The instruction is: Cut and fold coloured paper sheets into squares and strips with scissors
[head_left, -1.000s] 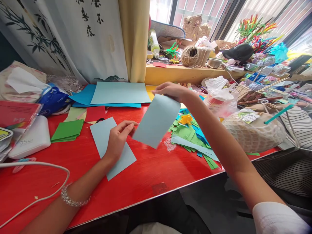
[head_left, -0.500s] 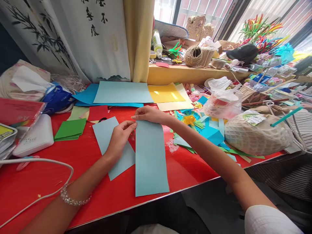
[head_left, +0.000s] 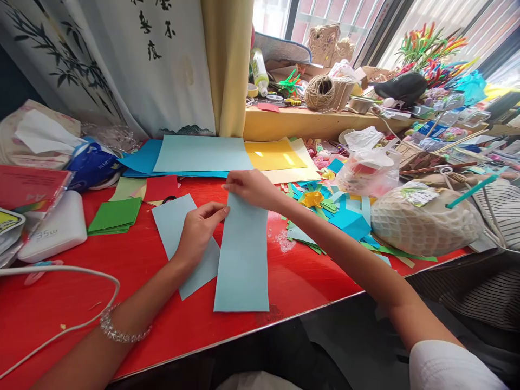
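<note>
A long strip of pale blue paper [head_left: 242, 260] lies lengthwise before me on the red table. My right hand [head_left: 252, 189] pinches its far end, thumb and fingers closed over the top edge. At the strip's upper left edge, my left hand [head_left: 199, 230] has thumb and forefinger pinched on the paper. Beneath my left wrist rests a second pale blue piece of paper [head_left: 174, 214], turned at an angle and partly covered by the hand. The fingertips of my right hand are partly hidden behind its knuckles.
Green paper squares [head_left: 116, 216] and a red piece [head_left: 161, 188] lie left. Larger pale blue [head_left: 203, 154] and yellow sheets [head_left: 276, 155] lie at the back. Paper scraps [head_left: 312, 200] and a netted, wrapped round object [head_left: 426, 219] are right. A white cable [head_left: 116, 292] curves at left.
The strip's near end has swung left and away from the table's front edge. Its far end has risen slightly with my right hand. My left hand stays nearly in place.
</note>
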The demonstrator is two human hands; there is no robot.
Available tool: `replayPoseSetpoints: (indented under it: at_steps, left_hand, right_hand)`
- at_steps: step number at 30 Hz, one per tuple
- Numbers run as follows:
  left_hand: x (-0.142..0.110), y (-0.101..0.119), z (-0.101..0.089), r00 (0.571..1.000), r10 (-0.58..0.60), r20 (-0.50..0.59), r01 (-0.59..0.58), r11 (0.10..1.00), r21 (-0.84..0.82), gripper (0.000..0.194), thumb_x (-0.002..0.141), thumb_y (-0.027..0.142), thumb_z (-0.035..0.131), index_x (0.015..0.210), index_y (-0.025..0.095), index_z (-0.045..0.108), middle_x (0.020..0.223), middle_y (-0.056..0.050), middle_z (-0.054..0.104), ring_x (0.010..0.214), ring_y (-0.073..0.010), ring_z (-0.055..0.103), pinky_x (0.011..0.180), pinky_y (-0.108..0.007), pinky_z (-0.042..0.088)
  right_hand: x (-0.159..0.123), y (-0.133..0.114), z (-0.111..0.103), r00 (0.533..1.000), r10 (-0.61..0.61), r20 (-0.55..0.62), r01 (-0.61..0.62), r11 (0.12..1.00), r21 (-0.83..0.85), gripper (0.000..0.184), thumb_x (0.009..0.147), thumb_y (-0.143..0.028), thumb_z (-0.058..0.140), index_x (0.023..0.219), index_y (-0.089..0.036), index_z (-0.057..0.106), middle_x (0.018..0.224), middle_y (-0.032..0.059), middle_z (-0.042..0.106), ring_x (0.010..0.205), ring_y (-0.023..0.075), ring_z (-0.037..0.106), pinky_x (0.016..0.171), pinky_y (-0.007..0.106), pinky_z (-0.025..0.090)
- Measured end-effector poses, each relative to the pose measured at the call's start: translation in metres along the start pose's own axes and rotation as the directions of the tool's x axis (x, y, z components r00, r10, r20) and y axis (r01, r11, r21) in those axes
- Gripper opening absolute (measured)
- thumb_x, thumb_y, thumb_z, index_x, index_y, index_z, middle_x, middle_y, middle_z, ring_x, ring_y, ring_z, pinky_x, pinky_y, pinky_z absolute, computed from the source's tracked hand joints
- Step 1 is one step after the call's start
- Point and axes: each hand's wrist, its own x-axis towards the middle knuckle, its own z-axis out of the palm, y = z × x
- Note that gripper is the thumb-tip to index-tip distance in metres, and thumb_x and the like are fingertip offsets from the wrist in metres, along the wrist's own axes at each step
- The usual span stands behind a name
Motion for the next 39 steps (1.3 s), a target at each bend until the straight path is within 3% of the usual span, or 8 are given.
replayPoseSetpoints:
  at_steps: [13, 24, 28, 31, 35, 36, 37, 39]
  left_hand:
    - [-0.006, 0.006, 0.004, 0.996, -0.017, 0.091, 0.010, 0.997, 0.081, 0.015, 0.074, 0.030, 0.065, 0.083, 0.020, 0.071, 0.087, -0.001, 0.070, 0.085, -0.0194, 0.062, 0.075, -0.027, 0.049]
    - [-0.005, 0.006, 0.003, 0.970, -0.066, 0.232, 0.039, 0.992, 0.118, 0.020, 0.076, 0.037, 0.063, 0.086, 0.021, 0.070, 0.087, -0.001, 0.069, 0.083, -0.0178, 0.061, 0.074, -0.027, 0.047]
    - [-0.009, 0.005, 0.006, 0.909, -0.111, 0.401, 0.032, 0.980, 0.198, 0.021, 0.078, 0.038, 0.059, 0.075, 0.019, 0.068, 0.069, 0.000, 0.063, 0.070, -0.0151, 0.058, 0.071, -0.027, 0.046]
    - [-0.012, 0.009, 0.006, 0.842, -0.152, 0.517, 0.047, 0.977, 0.210, 0.020, 0.077, 0.037, 0.060, 0.074, 0.019, 0.069, 0.071, -0.001, 0.064, 0.069, -0.0156, 0.057, 0.069, -0.028, 0.046]
    - [-0.015, 0.017, 0.005, 0.642, -0.267, 0.719, 0.170, 0.964, 0.206, 0.014, 0.073, 0.032, 0.063, 0.072, 0.020, 0.070, 0.068, -0.004, 0.066, 0.066, -0.0181, 0.059, 0.064, -0.030, 0.047]
    - [-0.015, 0.018, 0.005, 0.625, -0.265, 0.734, 0.181, 0.964, 0.194, 0.014, 0.074, 0.031, 0.062, 0.072, 0.020, 0.070, 0.067, -0.004, 0.065, 0.065, -0.0185, 0.060, 0.064, -0.030, 0.048]
    - [-0.014, 0.018, 0.005, 0.648, -0.245, 0.721, 0.168, 0.969, 0.179, 0.014, 0.075, 0.031, 0.061, 0.073, 0.020, 0.070, 0.068, -0.004, 0.065, 0.066, -0.0187, 0.060, 0.066, -0.031, 0.048]
    - [-0.012, 0.015, 0.005, 0.761, -0.181, 0.623, 0.087, 0.980, 0.178, 0.018, 0.079, 0.034, 0.057, 0.079, 0.021, 0.069, 0.076, -0.004, 0.066, 0.074, -0.0191, 0.060, 0.072, -0.032, 0.048]
  right_hand:
    - [0.010, 0.034, -0.045, 0.980, 0.027, -0.198, -0.048, 0.994, -0.100, 0.021, 0.083, -0.031, 0.052, 0.072, -0.015, 0.060, 0.063, -0.0003, 0.054, 0.061, 0.0115, 0.044, 0.055, 0.023, 0.027]
    - [0.013, 0.045, -0.054, 0.966, 0.017, -0.259, -0.061, 0.984, -0.164, 0.020, 0.082, -0.030, 0.053, 0.073, -0.015, 0.062, 0.065, 0.0003, 0.057, 0.060, 0.0120, 0.046, 0.056, 0.024, 0.029]
    - [0.011, 0.065, -0.069, 0.927, 0.074, -0.368, -0.151, 0.971, -0.186, 0.018, 0.080, -0.027, 0.053, 0.074, -0.014, 0.064, 0.066, 0.0017, 0.059, 0.060, 0.0126, 0.047, 0.057, 0.024, 0.030]
    - [0.006, 0.083, -0.079, 0.936, 0.112, -0.334, -0.187, 0.962, -0.200, 0.020, 0.080, -0.031, 0.054, 0.075, -0.014, 0.064, 0.069, 0.0031, 0.061, 0.064, 0.0135, 0.049, 0.059, 0.025, 0.031]
    - [-0.001, 0.098, -0.079, 0.930, 0.291, -0.226, -0.330, 0.930, -0.162, 0.028, 0.081, -0.038, 0.053, 0.083, -0.013, 0.065, 0.080, 0.0060, 0.062, 0.073, 0.0155, 0.051, 0.063, 0.026, 0.033]
    - [-0.003, 0.100, -0.077, 0.925, 0.339, -0.169, -0.364, 0.920, -0.144, 0.030, 0.080, -0.040, 0.054, 0.083, -0.013, 0.066, 0.081, 0.0062, 0.062, 0.074, 0.0157, 0.051, 0.063, 0.026, 0.034]
    - [-0.005, 0.102, -0.075, 0.921, 0.376, -0.100, -0.387, 0.913, -0.127, 0.031, 0.079, -0.042, 0.056, 0.083, -0.013, 0.066, 0.081, 0.0062, 0.062, 0.074, 0.0158, 0.051, 0.062, 0.026, 0.034]
    - [-0.010, 0.104, -0.072, 0.910, 0.415, 0.018, -0.411, 0.906, -0.104, 0.034, 0.077, -0.046, 0.059, 0.080, -0.014, 0.067, 0.079, 0.0060, 0.062, 0.071, 0.0153, 0.052, 0.060, 0.026, 0.035]
